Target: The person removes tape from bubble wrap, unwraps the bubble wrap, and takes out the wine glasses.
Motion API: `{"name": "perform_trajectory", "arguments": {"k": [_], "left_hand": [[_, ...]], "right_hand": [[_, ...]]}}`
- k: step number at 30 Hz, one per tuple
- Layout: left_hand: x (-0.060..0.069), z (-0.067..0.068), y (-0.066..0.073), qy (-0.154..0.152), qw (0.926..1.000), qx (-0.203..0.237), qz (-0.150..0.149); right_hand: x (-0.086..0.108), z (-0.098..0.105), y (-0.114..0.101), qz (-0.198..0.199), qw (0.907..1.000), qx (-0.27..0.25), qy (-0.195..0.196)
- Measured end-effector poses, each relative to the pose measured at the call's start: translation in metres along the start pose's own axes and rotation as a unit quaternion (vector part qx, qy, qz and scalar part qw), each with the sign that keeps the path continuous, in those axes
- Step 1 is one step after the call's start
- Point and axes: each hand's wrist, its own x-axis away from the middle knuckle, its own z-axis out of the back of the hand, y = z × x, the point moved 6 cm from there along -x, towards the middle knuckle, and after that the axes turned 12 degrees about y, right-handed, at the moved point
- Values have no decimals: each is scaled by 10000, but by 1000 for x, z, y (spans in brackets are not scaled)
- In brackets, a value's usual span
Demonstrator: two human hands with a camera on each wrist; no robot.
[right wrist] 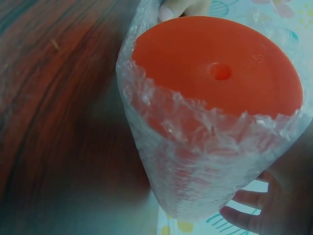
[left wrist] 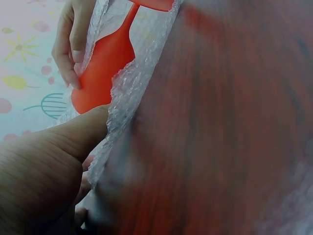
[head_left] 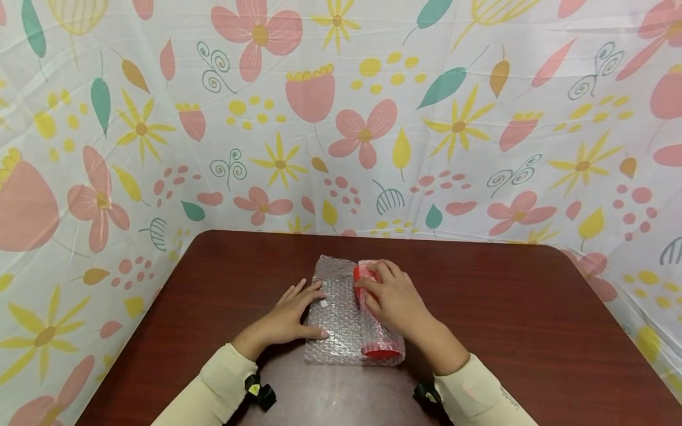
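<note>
A red plastic goblet point(head_left: 380, 352) lies on its side, its disc-shaped foot facing me. Clear bubble wrap point(head_left: 337, 316) covers part of it and spreads flat to its left. My right hand point(head_left: 398, 300) holds the wrapped goblet from above, fingers bent over its far part. With fingers spread, my left hand point(head_left: 288, 319) rests on the flat wrap's left edge. In the left wrist view the goblet's bowl point(left wrist: 100, 71) and thin stem show inside the wrap. The right wrist view shows the round foot point(right wrist: 210, 54), its lower edge under bubble wrap.
The dark reddish-brown table point(head_left: 511, 307) extends on both sides and behind the wrap. At its front lies a pale, translucent sheet point(head_left: 335, 396). A flower-printed cloth point(head_left: 341, 118) hangs behind and beside the table. Black straps with small devices point(head_left: 261, 393) sit at the wrists.
</note>
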Motion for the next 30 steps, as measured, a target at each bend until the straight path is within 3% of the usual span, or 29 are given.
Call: {"name": "perform_trajectory", "arguments": {"k": [13, 20, 30], "left_hand": [[1, -2, -3, -63, 9999, -139, -8], [3, 0, -4, -204, 9997, -56, 73], [6, 4, -3, -153, 9998, 1, 82]], "right_hand": [[3, 2, 1, -54, 10000, 32, -29], [4, 6, -5, 201, 9998, 29, -52], [5, 10, -7, 370, 9992, 152, -53]]}}
